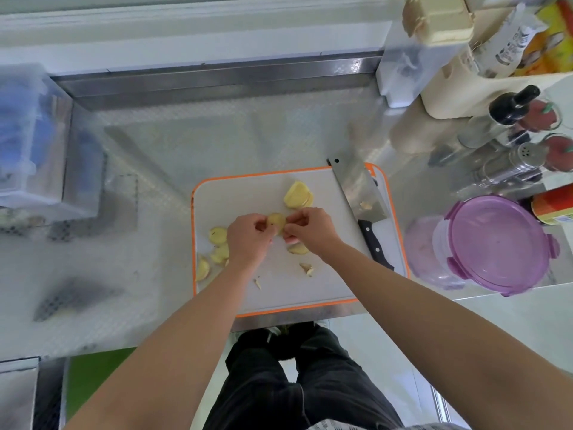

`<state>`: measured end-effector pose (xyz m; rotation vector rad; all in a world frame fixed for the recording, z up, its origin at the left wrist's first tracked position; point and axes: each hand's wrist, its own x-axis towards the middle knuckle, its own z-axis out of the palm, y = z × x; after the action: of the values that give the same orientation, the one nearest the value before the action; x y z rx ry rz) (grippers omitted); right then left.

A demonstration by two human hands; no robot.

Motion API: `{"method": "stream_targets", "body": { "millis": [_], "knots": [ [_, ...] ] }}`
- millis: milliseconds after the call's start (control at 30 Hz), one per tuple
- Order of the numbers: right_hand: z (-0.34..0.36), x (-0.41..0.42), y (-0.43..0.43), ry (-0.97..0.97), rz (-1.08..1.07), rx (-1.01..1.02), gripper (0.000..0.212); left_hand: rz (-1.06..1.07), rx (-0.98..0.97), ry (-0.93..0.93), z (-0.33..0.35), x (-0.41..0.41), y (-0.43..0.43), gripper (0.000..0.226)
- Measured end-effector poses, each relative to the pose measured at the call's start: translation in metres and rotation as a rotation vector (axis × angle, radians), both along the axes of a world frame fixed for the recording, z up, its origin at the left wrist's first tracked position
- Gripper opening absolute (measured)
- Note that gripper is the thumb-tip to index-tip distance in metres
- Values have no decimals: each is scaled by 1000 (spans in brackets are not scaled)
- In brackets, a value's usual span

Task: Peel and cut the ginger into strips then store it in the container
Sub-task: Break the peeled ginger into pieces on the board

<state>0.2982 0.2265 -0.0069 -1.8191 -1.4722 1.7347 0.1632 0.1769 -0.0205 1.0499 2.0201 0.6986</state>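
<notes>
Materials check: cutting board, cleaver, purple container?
Cutting board: looks like plastic, matte white with an orange rim. Cleaver: shiny, reflective blade, likely steel; black riveted handle, plastic or wood, unclear. Purple container: translucent glossy plastic, with clip tabs on the lid.

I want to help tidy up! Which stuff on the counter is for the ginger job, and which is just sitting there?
For the job: ginger piece, pinched by left hand and right hand; bigger ginger chunk; cleaver; cutting board; purple-lidded container.

Just lying about: metal shaker; black-capped bottle; clear plastic box.
</notes>
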Motion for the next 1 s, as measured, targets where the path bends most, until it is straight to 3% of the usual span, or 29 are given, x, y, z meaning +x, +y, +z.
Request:
{"method": "stream_targets", "body": {
  "millis": [167,267,367,400,467,533,700,833,933,1000],
  "knots": [
    [3,3,6,10,14,10,4,-214,64,243,4,1,2,21],
    [5,2,6,-42,40,57,5,-209,74,309,5,3,0,29],
    [5,4,17,-224,30,376,6,-194,65,361,2,1,3,23],
    [6,5,23,-279,40,502,15,-176,59,360,2,0,6,22],
    [3,6,34,-373,189,626,47,-99,38,319,2,-3,14,23],
    [-1,5,43,-517,456,594,70,-43,15,255,3,-4,24,24],
    [-4,3,50,-487,617,646,44,52,0,154,7,-9,43,24],
    [-5,12,54,-451,748,658,55,27,-2,307,2,-12,43,38],
    [-4,20,54,-337,584,614,72,-46,212,378,6,-5,39,31],
    [-2,24,51,-300,275,588,60,-126,280,345,9,3,42,20]
  ]
}}
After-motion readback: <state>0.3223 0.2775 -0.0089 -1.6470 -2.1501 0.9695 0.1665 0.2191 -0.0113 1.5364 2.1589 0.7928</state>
